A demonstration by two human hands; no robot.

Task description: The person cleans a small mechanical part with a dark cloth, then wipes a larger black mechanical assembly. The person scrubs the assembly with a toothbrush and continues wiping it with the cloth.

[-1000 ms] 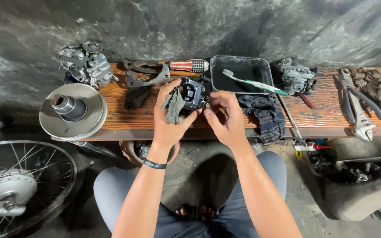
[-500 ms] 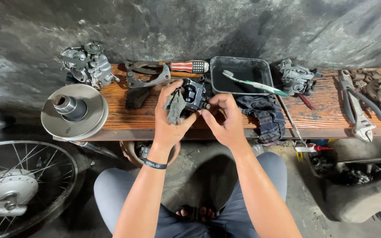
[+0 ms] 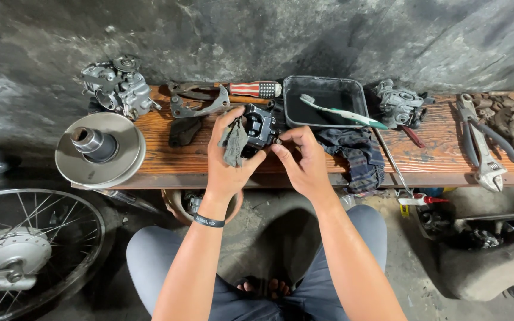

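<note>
My left hand (image 3: 226, 159) grips a dark metal caliper-like part (image 3: 260, 126) together with a grey rag (image 3: 234, 144), holding both just above the wooden bench (image 3: 174, 160). My right hand (image 3: 305, 161) pinches the lower right corner of the same part with thumb and fingertips. Whatever small piece sits under those fingertips is hidden.
On the bench lie a black tray (image 3: 323, 99) with a toothbrush (image 3: 343, 112), a striped-handled screwdriver (image 3: 256, 89), a metal bracket (image 3: 196, 107), a dark cloth (image 3: 358, 153), carburettors (image 3: 116, 86) (image 3: 400, 104), a pulley disc (image 3: 99, 148) and a wrench (image 3: 484, 154). A spoked wheel (image 3: 22, 249) stands lower left.
My right fingers have shifted slightly on the part's lower right corner. The part and my left hand stay almost where they were.
</note>
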